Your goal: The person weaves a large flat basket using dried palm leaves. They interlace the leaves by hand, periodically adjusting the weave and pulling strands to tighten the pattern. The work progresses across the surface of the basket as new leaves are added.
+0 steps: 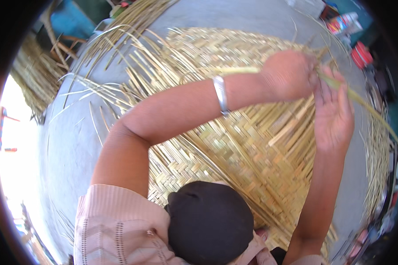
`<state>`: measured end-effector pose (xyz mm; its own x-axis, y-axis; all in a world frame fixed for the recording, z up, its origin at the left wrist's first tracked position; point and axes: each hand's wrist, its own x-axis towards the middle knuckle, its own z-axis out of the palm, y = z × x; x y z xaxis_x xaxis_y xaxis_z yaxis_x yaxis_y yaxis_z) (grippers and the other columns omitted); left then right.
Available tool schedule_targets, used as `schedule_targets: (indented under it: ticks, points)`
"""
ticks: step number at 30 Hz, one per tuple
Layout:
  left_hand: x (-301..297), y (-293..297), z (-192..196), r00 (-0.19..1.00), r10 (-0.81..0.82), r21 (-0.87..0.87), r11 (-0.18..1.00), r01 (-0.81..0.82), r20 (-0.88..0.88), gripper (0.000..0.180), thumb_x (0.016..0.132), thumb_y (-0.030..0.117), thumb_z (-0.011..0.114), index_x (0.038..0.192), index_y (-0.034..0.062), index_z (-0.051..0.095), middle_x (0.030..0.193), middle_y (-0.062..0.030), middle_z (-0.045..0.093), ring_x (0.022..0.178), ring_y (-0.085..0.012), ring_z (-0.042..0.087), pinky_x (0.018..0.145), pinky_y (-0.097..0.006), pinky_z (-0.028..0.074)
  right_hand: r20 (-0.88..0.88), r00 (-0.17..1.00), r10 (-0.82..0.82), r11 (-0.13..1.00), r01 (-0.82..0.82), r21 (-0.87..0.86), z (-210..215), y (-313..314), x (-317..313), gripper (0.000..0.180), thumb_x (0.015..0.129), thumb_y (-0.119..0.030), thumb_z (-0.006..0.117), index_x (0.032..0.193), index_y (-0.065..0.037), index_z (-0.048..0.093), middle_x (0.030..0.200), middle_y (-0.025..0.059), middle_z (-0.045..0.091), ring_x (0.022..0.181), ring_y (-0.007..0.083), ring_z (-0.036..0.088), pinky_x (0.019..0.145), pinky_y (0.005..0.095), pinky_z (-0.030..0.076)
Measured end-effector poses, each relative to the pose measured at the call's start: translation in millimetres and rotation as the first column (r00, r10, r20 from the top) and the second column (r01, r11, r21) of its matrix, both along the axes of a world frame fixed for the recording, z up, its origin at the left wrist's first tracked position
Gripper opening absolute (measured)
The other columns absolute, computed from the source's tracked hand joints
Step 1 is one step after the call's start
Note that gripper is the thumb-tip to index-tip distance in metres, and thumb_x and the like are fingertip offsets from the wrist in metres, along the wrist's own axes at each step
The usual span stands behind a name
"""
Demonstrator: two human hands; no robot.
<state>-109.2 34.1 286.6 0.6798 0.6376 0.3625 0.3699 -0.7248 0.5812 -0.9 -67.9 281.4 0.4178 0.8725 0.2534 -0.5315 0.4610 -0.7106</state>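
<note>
My left arm, with a silver bangle (pixel 220 94), reaches across to the far right. My left hand (pixel 291 76) is closed in a fist around a long pale-green reed strip (pixel 368 105). One end of that strip runs left out of the fist; the other trails right past my right hand (pixel 333 115). The right palm is turned up, its fingers stretched out and blurred, and the strip crosses in front of them. Below both hands lies a large woven reed mat (pixel 247 154) with a herringbone pattern. Loose strip ends (pixel 292 126) stick out beneath my hands.
Loose strips (pixel 141 62) fan out at the mat's far left over a grey floor (pixel 70 145). A bundle of reeds (pixel 33 73) stands at the left. More thin strips (pixel 378 163) lie at the right, near a red container (pixel 361 55). A round black shape (pixel 210 223) covers the lower middle.
</note>
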Motion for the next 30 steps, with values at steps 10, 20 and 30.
schedule_targets:
  ticks: [10,20,30]
  points:
    - [-227,231,-82,0.486,0.69,0.438,0.264,-0.859,0.536,0.05,0.09,0.037,0.058,0.128,0.007,0.049,0.121,-0.024,0.056,0.115,-0.0344,0.054,0.097,-0.043,0.042,0.337,0.88,0.335,0.898,-0.191,-0.396,-69,-16,-44,0.028,0.103,-0.023,0.039,0.108,-0.001,0.056,0.097,0.0131,0.067,0.099,0.0233,0.064,0.092,0.0371,0.048]
    - [-389,65,-287,0.371,0.928,-0.586,0.321,-0.744,0.037,0.029,0.091,0.019,0.057,0.111,-0.0003,0.064,0.091,-0.0118,0.07,0.078,-0.0153,0.068,0.071,-0.03,0.053,0.314,0.773,0.551,0.611,-0.117,-0.783,-167,-45,-66,0.027,0.102,-0.023,0.043,0.099,-0.002,0.06,0.092,0.0075,0.067,0.082,0.0118,0.059,0.079,0.0288,0.048]
    - [-391,175,-307,0.366,0.839,-0.154,0.332,-0.931,-0.403,0.029,0.076,0.029,0.067,0.087,0.0018,0.068,0.083,-0.0173,0.068,0.077,-0.0316,0.067,0.072,-0.041,0.052,0.273,0.739,0.616,0.537,-0.141,-0.832,-196,-60,-91,0.025,0.102,-0.022,0.043,0.103,-0.003,0.059,0.093,0.0061,0.067,0.084,0.0099,0.057,0.077,0.0267,0.047]
